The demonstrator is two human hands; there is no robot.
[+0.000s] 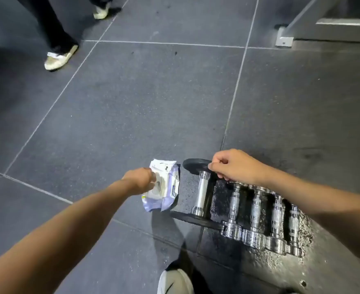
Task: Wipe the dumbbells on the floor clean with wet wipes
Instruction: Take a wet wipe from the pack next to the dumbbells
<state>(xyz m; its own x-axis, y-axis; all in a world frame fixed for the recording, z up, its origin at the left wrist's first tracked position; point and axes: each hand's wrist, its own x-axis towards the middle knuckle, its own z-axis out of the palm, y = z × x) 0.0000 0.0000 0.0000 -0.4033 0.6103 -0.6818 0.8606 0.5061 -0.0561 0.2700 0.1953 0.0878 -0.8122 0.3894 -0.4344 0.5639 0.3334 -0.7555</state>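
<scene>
A white and lilac pack of wet wipes (168, 187) lies on the dark tiled floor with its lid flap open. My left hand (139, 179) is over the pack's opening, fingers curled down into it; whether they pinch a wipe is hidden. To the right lies a dumbbell with black plates and a silver handle (202, 193). My right hand (233, 165) grips the rim of its far black plate (194, 164). Several smaller chrome dumbbells (257, 211) lie side by side in a row to the right of it, partly under my right forearm.
Another person's legs and light shoes (60, 58) stand at the upper left. A metal frame foot (284, 38) sits at the upper right. My own white shoe (175, 281) is at the bottom centre. The floor under the chrome dumbbells looks wet and speckled.
</scene>
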